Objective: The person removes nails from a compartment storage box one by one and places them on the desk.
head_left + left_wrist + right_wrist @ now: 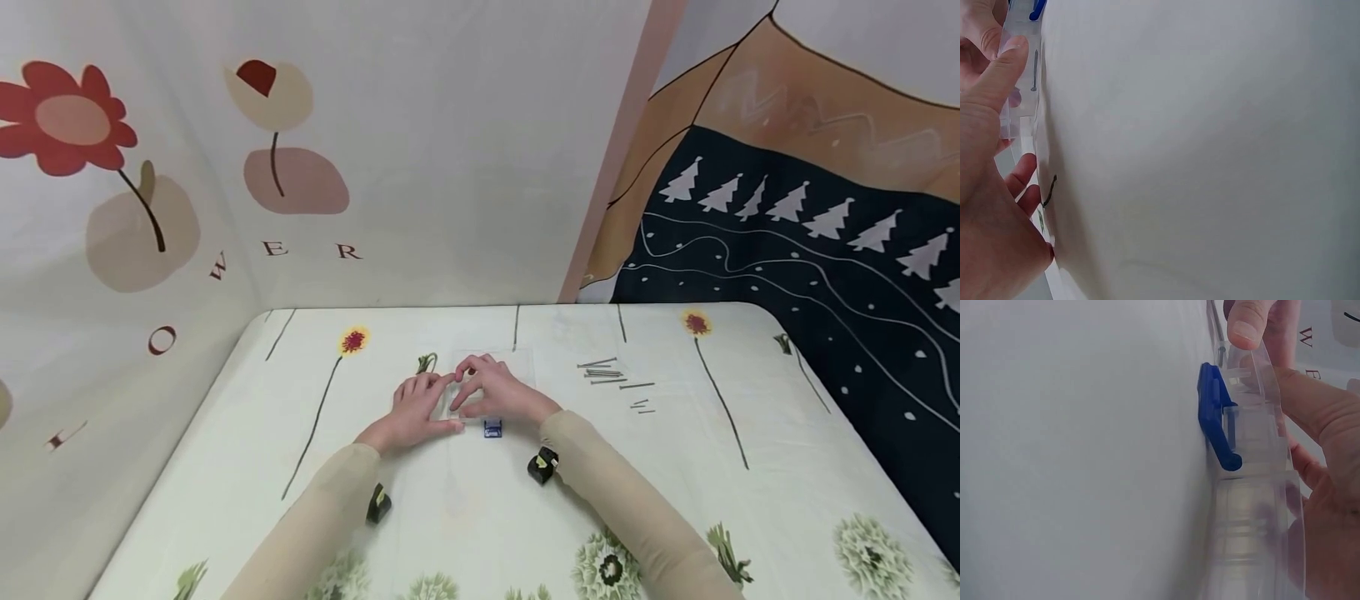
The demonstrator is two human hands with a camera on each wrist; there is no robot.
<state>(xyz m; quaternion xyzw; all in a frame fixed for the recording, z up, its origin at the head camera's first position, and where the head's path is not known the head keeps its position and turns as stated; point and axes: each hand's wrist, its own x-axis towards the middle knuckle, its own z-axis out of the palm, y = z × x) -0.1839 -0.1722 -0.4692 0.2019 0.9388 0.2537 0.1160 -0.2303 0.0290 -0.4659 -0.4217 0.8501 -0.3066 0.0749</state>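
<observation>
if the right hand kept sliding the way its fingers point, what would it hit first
The right hand points up and left across the clear plastic box, so it would likely meet the left hand's fingertips first; they look almost touching already, though depth is hard to judge.

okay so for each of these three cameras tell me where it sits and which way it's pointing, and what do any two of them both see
Head: worn on the head, facing forward and down at the table; shows both sleeved forearms, left hand and right hand on a clear plastic box.
Left wrist: at the left wrist, looking along the tablecloth; shows the thumb on the box's edge.
Right wrist: at the right wrist, close on the box's blue latch; shows fingers gripping the box.
Shared: both wrist views show the clear box and blue latch; a nail lies inside.
</observation>
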